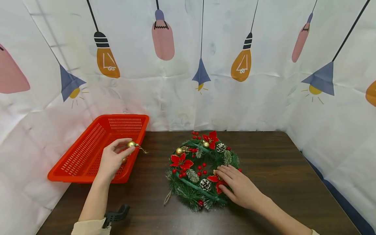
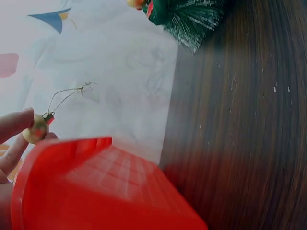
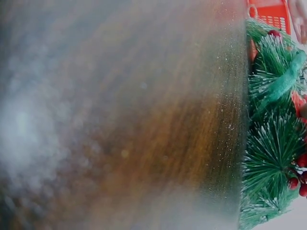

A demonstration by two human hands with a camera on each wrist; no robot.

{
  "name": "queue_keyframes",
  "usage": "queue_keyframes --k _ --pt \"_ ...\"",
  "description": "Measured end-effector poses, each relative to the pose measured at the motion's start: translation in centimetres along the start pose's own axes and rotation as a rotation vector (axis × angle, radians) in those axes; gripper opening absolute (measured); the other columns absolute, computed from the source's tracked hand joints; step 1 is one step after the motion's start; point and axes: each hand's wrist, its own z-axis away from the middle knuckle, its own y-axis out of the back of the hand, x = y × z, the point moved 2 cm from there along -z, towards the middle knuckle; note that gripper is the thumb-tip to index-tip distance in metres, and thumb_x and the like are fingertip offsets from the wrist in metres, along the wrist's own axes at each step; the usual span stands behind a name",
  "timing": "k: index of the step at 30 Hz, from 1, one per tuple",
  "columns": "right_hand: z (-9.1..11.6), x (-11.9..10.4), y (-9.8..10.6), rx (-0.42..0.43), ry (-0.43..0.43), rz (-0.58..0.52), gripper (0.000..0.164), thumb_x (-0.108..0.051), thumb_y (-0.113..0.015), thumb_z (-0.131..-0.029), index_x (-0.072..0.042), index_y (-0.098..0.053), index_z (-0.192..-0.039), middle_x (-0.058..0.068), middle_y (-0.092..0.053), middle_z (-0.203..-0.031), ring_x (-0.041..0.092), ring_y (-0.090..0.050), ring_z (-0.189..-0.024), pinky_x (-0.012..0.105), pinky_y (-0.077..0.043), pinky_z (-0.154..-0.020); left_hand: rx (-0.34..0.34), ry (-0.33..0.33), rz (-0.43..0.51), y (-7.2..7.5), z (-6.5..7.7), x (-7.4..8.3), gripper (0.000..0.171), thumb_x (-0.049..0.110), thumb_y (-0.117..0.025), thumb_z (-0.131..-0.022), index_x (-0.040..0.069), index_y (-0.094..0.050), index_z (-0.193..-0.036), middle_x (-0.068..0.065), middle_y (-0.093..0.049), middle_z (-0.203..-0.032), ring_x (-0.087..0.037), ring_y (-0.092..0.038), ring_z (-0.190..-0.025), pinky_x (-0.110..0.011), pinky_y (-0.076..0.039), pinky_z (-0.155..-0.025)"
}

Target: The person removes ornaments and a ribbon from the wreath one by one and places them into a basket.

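Observation:
Between thumb and fingers my left hand (image 1: 114, 158) pinches a small gold bauble (image 1: 132, 144) over the right side of the red basket (image 1: 133, 169). A gold string loop hangs off the bauble; the left wrist view shows the bauble (image 2: 36, 129) and its metal cap close up. My right hand (image 1: 242, 189) rests with extended fingers on the right front of a green Christmas wreath (image 1: 188, 192), partly covering a red flower (image 1: 219, 187). Pinecones, red berries, red flowers and gold baubles decorate the wreath, which lies flat on the table.
The perforated basket stands at the table's left, with another gold bauble (image 1: 124, 160) inside, partly hidden by my left hand. A twine loop (image 1: 167, 198) sticks out from the wreath's front left. The dark wooden table (image 1: 264, 150) meets a patterned white cloth (image 1: 182, 98) behind.

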Motion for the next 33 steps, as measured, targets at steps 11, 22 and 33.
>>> queue_keyframes --k 11,22,33 --pt "0.1 -0.1 0.0 0.018 0.008 -0.004 0.049 -0.025 -0.073 -0.097 -0.002 -0.062 -0.139 0.017 -0.06 -0.14 0.036 -0.054 -0.133 0.054 -0.04 -0.111 0.056 0.065 -0.081 2.7 0.2 -0.9 0.042 0.028 -0.072 -0.099 0.012 -0.063 -0.136 0.0 -0.063 -0.124 0.002 -0.059 -0.108 -0.016 -0.054 -0.079" --pt "0.2 -0.2 -0.1 0.003 -0.001 -0.004 0.05 -0.025 -0.072 -0.097 -0.002 -0.06 -0.141 0.017 -0.059 -0.142 0.035 -0.053 -0.134 0.054 -0.039 -0.112 0.086 0.132 -0.15 4.1 0.6 -1.2 0.045 0.036 -0.072 -0.098 0.013 -0.062 -0.136 -0.002 -0.06 -0.127 0.0 -0.056 -0.108 -0.014 -0.052 -0.081" --pt "0.0 0.0 0.0 -0.001 -0.005 -0.005 0.05 -0.025 -0.072 -0.098 -0.002 -0.06 -0.141 0.017 -0.059 -0.142 0.035 -0.053 -0.134 0.054 -0.039 -0.112 0.117 0.161 -0.248 5.0 0.8 -1.1 0.051 0.038 -0.07 -0.099 0.006 -0.06 -0.138 -0.013 -0.059 -0.131 -0.009 -0.056 -0.11 -0.013 -0.049 -0.076"
